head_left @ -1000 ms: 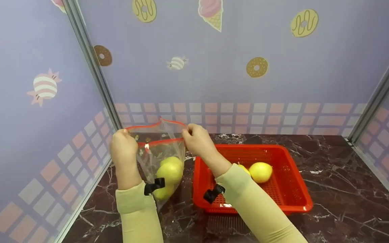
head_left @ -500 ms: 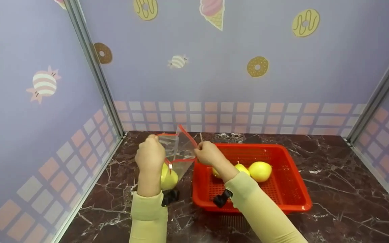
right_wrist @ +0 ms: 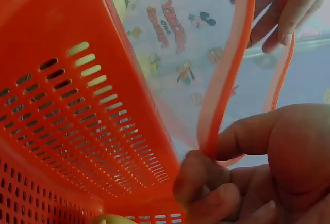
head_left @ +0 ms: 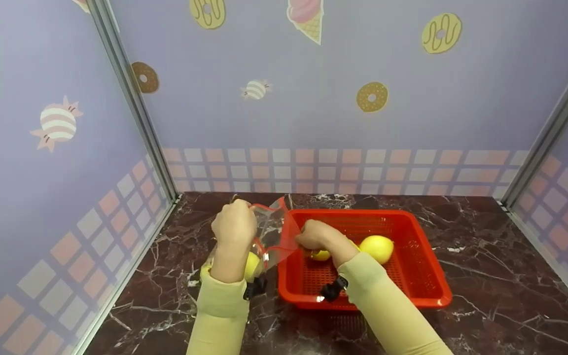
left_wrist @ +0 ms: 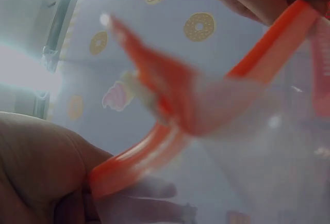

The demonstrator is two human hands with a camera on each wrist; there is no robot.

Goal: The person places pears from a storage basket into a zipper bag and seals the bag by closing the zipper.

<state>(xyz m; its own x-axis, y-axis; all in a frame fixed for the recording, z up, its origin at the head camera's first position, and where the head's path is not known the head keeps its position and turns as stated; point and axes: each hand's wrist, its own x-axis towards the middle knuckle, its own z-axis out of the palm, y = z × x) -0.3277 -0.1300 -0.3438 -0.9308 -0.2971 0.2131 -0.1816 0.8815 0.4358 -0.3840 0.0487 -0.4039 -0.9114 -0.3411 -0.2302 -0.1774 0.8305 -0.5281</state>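
A clear zip bag (head_left: 270, 231) with a red zip edge (right_wrist: 227, 74) is spread between my two hands, its mouth open. My left hand (head_left: 234, 224) grips the left side of the mouth. On the opposite side my right hand (head_left: 316, 235) pinches the zip edge, over the left part of a red basket (head_left: 439, 276). Yellow fruit (head_left: 252, 266) shows low in the bag, partly hidden behind my left wrist. Cartoon prints (right_wrist: 170, 25) mark the bag's wall in the right wrist view. A round yellow fruit (head_left: 376, 249) lies in the basket beside others half covered by my right forearm.
The slotted basket stands on a dark marbled countertop (head_left: 491, 266). Behind it rises a lilac wall (head_left: 313, 123) with sweets printed on it. A side wall (head_left: 57, 197) closes the left, joined by a metal post (head_left: 136, 98).
Both hands have moved right and slightly nearer, carrying the bag's mouth from left of the basket to its left rim. The bag with its fruit has shifted along; the basket has stayed put.
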